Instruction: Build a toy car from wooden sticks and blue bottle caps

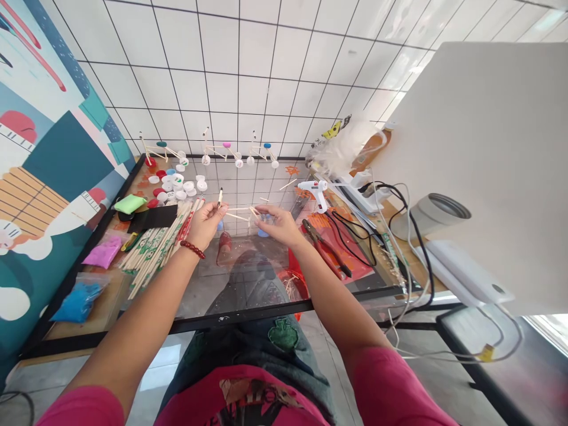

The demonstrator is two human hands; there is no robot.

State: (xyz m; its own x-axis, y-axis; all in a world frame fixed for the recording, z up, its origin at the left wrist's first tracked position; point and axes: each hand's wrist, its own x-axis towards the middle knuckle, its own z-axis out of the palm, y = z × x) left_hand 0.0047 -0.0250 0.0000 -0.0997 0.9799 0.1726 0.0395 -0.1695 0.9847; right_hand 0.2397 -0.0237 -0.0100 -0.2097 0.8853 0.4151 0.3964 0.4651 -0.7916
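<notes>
Over the glass tabletop (195, 296), both my hands hold a small frame of thin wooden sticks (238, 209) between them. My left hand (206, 223) is closed on the frame's left end, where a short upright piece with a dark tip (220, 196) sticks up. My right hand (278, 225) pinches the other end, where the sticks meet; its fingertips partly hide that joint. Left of my hands lies a heap of wooden chopsticks (155, 248), some in printed paper sleeves. Along the wall stand three stick models with bottle-cap wheels (217, 151).
White and coloured bottle caps (177, 184) lie at the back left, near green (129, 204), pink (104, 251) and blue (78, 302) clay packs. To the right are a white glue gun (315, 192), red-handled pliers (326, 251), tangled cables (412, 236) and a grey cylinder (426, 216).
</notes>
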